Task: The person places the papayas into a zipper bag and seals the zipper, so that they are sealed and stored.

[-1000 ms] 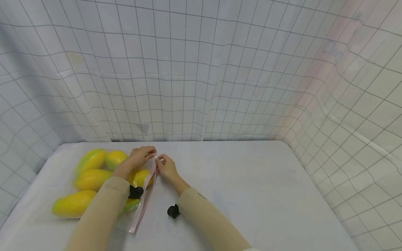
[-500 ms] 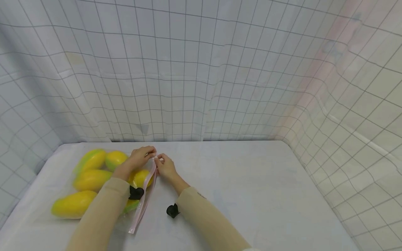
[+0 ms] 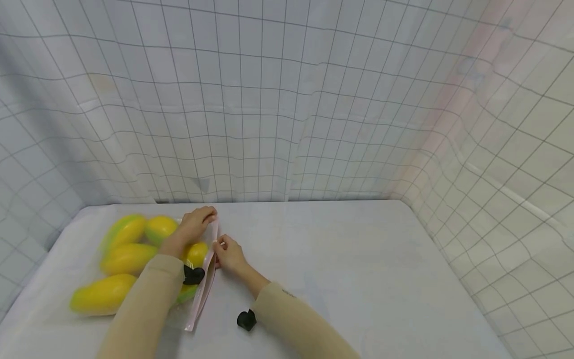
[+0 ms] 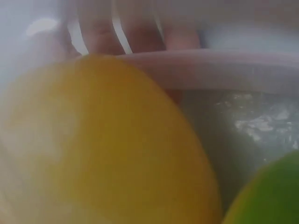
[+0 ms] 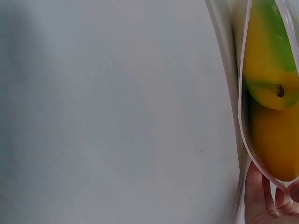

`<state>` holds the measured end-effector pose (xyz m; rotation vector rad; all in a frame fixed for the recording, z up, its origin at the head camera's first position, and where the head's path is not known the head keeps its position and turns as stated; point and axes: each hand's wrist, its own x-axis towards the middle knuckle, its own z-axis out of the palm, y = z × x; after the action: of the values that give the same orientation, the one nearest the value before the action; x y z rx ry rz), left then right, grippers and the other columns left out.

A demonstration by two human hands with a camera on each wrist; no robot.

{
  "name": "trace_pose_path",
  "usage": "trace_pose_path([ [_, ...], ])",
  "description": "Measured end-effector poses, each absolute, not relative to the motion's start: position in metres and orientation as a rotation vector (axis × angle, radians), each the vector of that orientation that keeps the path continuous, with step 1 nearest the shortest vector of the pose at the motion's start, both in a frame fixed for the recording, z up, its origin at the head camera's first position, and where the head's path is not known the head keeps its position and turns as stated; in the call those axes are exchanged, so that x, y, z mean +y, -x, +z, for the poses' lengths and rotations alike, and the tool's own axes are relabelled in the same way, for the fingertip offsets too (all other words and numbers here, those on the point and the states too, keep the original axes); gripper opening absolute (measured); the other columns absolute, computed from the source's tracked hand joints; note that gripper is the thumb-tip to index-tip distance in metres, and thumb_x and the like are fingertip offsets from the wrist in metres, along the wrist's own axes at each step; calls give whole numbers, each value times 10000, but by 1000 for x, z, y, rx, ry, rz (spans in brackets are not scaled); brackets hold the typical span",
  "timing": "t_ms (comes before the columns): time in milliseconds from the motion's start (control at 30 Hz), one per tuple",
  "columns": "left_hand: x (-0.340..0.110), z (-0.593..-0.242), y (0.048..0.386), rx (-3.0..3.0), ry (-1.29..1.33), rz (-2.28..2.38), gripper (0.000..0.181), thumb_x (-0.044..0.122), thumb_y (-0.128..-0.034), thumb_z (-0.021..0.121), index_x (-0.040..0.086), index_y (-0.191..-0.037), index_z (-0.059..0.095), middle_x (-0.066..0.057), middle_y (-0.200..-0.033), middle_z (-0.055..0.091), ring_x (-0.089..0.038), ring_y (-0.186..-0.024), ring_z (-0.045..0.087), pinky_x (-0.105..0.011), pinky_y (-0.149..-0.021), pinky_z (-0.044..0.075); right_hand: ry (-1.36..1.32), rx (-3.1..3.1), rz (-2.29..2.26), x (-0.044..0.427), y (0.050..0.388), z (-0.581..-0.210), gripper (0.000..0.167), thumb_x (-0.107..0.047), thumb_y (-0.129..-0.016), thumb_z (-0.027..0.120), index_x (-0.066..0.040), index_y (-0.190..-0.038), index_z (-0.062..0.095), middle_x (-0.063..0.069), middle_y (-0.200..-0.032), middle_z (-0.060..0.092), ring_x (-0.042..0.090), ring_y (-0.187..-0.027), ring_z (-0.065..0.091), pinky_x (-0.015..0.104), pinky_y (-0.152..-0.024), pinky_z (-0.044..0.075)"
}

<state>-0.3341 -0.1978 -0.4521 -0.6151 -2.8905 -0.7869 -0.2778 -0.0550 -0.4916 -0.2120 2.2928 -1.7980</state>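
A clear zip bag with a pink zip strip [image 3: 195, 311] lies at the left of the table, with several yellow-green mangoes [image 3: 103, 295] inside. My left hand [image 3: 194, 225] reaches over the bag and pinches the far end of the strip. Just nearer to me, my right hand [image 3: 230, 255] pinches the strip between thumb and forefinger. Below that pinch the mouth gapes; in the right wrist view mangoes [image 5: 273, 56] show through it. In the left wrist view, a blurred mango [image 4: 117, 140] partly hides the left fingers [image 4: 100, 39] at the pink strip [image 4: 252, 70].
A white cloth covers the table [image 3: 358, 279], which stretches away to the right of the hands. White gridded curtains [image 3: 278, 109] hang behind it and along both sides. Each wrist carries a small black camera [image 3: 246, 320].
My right hand has slid along the strip toward me, away from my left hand, which keeps the far end. The strip between them now lies straight, and the mouth below gapes wider.
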Motion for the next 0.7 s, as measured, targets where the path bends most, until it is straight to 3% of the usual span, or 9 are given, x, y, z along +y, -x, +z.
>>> trace_pose_path([
  [700, -195, -447, 336, -2880, 600, -748, 78, 96, -926, 472, 60, -928, 541, -82, -852, 562, -262, -762, 490, -469, -720, 382, 203, 2089, -1841, -50, 244, -492, 111, -141, -934, 457, -71, -851, 478, 8, -589, 511, 180, -428, 545, 348, -449, 509],
])
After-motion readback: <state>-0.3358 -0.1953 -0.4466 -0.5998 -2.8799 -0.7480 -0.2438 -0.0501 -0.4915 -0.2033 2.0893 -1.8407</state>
